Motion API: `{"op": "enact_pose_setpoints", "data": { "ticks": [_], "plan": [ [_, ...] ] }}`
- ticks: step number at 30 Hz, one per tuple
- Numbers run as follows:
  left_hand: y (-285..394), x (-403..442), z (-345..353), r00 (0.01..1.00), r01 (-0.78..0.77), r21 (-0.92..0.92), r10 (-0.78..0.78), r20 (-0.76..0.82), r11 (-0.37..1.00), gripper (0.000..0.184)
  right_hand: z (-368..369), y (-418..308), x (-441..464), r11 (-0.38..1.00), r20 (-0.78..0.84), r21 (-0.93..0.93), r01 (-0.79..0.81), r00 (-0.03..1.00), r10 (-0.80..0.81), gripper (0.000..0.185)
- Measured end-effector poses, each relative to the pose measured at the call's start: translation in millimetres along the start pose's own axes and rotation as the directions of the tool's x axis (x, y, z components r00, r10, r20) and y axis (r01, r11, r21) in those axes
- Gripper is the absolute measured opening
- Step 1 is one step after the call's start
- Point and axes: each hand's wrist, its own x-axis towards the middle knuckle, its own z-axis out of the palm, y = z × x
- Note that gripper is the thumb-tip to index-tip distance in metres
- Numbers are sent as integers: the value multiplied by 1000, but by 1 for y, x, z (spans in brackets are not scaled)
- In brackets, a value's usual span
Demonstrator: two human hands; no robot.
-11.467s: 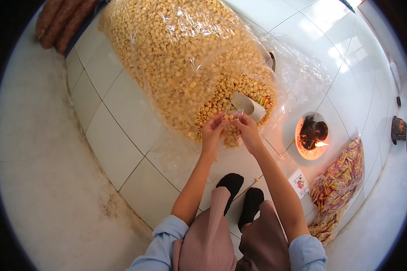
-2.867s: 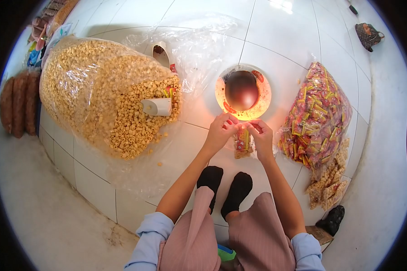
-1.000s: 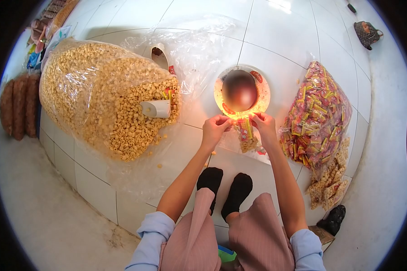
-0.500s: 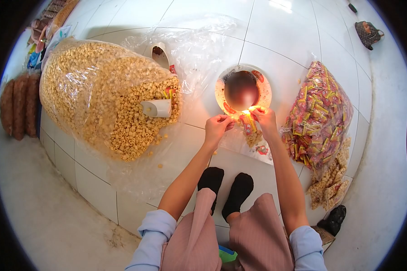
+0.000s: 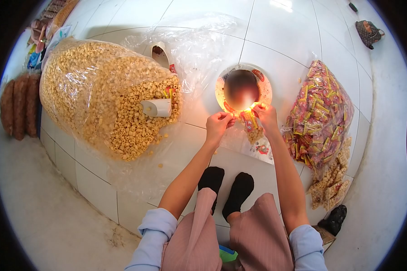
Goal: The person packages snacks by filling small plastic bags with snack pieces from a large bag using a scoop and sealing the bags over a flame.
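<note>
Between my pinched fingers hangs a small clear plastic bag of ring snacks (image 5: 254, 134), with a red and yellow sachet (image 5: 248, 120) inside. My left hand (image 5: 217, 126) grips the upper left corner and my right hand (image 5: 267, 119) the upper right one. Along the bag's top edge, an orange glow like a small flame (image 5: 248, 109) shows at the near rim of a round white and red dish (image 5: 265, 86). The dish's middle is dark and blurred. Beneath the bag lies a printed plastic sheet (image 5: 263, 156) on the tiles.
To the left lies a large clear bag of ring snacks (image 5: 83, 81), its mouth holding a white scoop (image 5: 157, 108). A second white cup (image 5: 160, 55) stands behind it. On the right are a bag of sachets (image 5: 319, 110) and several filled snack bags (image 5: 328, 187).
My right hand has risen slightly with the bag's corner, and the sachet tilts a little more. My left hand stays nearly in place. The bag's top edge remains by the glow.
</note>
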Motion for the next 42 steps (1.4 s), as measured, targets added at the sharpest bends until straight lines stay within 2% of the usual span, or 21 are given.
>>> {"op": "enact_pose_setpoints", "data": {
  "ticks": [9, 13, 17, 27, 29, 31, 32, 33, 34, 35, 36, 37, 38, 40, 42],
  "plan": [
    [5, 3, 7, 1000, 2, 24, -1, -17, 1000, 16, -1, 2, 6, 999, -49, -26, -34, 998, 33, 13],
    [5, 6, 12, 999, -31, 20, 32, -28, 999, 15, -3, 6, 9, 999, -94, 36, -11, 995, 15, 13],
    [8, 9, 16, 1000, 2, 79, 1, -28, 997, 15, -4, 2, 6, 997, -131, 76, -4, 991, 13, 14],
    [3, 20, 28, 998, -46, 94, 49, -31, 995, 12, -12, 4, 6, 996, -214, 89, 4, 977, 16, 19],
    [3, 16, 29, 998, -50, 99, 53, -25, 994, 10, -16, 4, -1, 995, -208, 85, 43, 978, -24, 19],
    [15, -10, 34, 962, -234, 501, 273, -5, 833, 7, -24, 2, -22, 993, -161, 86, 83, 985, -68, 18],
    [20, -22, 35, 961, -241, 500, 277, 2, 832, 7, -28, 1, -34, 989, -114, 86, 121, 987, -110, 18],
    [21, -36, 34, 933, -335, 492, 356, 53, 804, 6, -30, -5, -48, 989, -121, 86, 120, 987, -109, 18],
    [23, -45, 33, 897, -423, 479, 431, 101, 769, 6, -29, -15, -64, 964, -112, 6, 264, 958, -262, 19],
    [26, -53, 31, 900, -418, 479, 422, 105, 772, 6, -29, -25, -77, 915, -92, -70, 398, 911, -403, 21],
    [29, -60, 29, 797, -575, 542, 568, 203, 613, 8, -31, -35, -87, 919, -96, -72, 388, 914, -393, 21],
    [32, -64, 27, 658, -707, 573, 685, 314, 416, 10, -33, -46, -93, 768, 22, -374, 520, 833, -553, 22],
    [36, -68, 27, 658, -707, 572, 682, 319, 415, 10, -33, -54, -99, 509, 189, -613, 605, 737, -649, 24],
    [43, -71, 27, 579, -775, 553, 694, 428, 305, 15, -31, -58, -96, 474, 227, -607, 638, 711, -666, 22],
    [45, -73, 25, 557, -786, 550, 707, 435, 281, 16, -33, -54, -87, 416, 295, -563, 714, 644, -706, 18]
  ]
}}
